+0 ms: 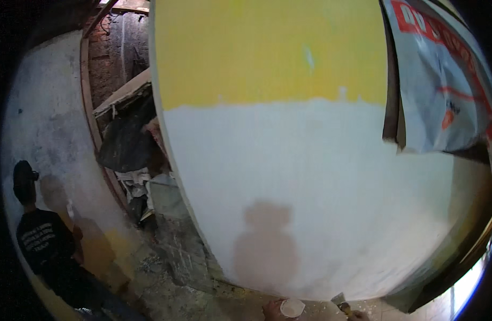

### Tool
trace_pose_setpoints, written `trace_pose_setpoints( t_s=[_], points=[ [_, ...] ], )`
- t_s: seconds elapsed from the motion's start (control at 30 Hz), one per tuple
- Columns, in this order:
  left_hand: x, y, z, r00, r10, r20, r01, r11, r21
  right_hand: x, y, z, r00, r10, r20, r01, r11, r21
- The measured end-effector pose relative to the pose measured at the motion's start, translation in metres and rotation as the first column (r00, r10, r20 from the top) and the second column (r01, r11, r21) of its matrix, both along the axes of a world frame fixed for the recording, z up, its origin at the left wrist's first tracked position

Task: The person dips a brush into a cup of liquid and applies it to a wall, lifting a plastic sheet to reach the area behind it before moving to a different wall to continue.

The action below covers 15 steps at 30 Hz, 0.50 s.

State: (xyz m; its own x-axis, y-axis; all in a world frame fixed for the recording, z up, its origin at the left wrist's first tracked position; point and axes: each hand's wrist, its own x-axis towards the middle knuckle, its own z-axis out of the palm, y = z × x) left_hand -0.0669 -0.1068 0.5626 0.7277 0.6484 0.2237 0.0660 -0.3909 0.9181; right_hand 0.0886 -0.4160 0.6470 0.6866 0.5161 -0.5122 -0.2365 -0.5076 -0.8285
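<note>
At the lower edge, my left hand (271, 310) has its fingers curled round the side of a small white tub (292, 308). To the right of it, my right hand (357, 316) grips a putty knife (339, 299) by its yellowish handle, with the grey flat blade pointing up and left. Tub and blade are apart. Both stand in front of the foot of a wall (321, 176), which is white below and yellow above with an uneven border. Most of both hands is cut off by the frame, and the tub's contents are hard to make out.
Another person (45, 241) in dark clothes and a cap faces the patchy left wall (50, 123). A doorway between holds a black sheet (129, 134) and rubble. A grey and red printed banner (438, 85) hangs at upper right. The floor (235, 305) is speckled.
</note>
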Motion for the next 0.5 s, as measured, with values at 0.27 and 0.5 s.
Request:
trace_pose_setpoints(
  t_s=[0.27,0.5],
  points=[
    [-0.08,0.007,0.125,0.975,0.128,-0.182,-0.09,0.975,0.203,-0.086,0.051,-0.002,0.852,0.181,0.491,-0.213,0.977,0.01],
    [-0.133,0.054,0.191,0.985,0.166,0.046,-0.171,0.969,0.178,-0.162,0.137,0.215,0.748,-0.46,0.478,0.192,0.84,0.508]
  ],
)
